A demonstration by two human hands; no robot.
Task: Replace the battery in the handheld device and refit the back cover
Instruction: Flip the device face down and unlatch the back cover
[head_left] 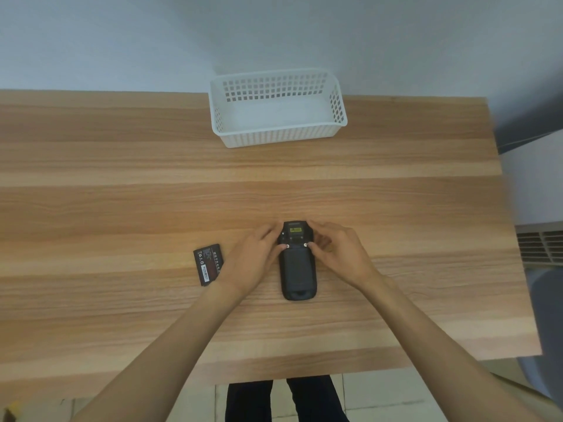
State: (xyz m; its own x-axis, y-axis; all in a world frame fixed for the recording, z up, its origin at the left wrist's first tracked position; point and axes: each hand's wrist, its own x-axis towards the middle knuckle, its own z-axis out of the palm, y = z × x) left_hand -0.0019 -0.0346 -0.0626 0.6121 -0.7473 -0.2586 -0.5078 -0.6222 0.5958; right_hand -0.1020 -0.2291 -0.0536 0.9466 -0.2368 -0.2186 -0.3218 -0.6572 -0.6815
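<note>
A black handheld device [298, 269] lies face down on the wooden table [122, 193], its back cover in place over the lower body. A small yellow label shows near its top end. My left hand [254, 260] grips the device's left side, thumb on a silver latch. My right hand [338, 254] grips the right side, thumb on the other silver latch. A loose black battery [208, 264] with a red-striped label lies flat on the table just left of my left wrist, partly hidden by it.
A white perforated plastic basket [339, 108] stands at the table's far edge against the wall, nothing visible inside it. The table's right edge ends near a grey vent [539, 246]. My legs show below the near edge.
</note>
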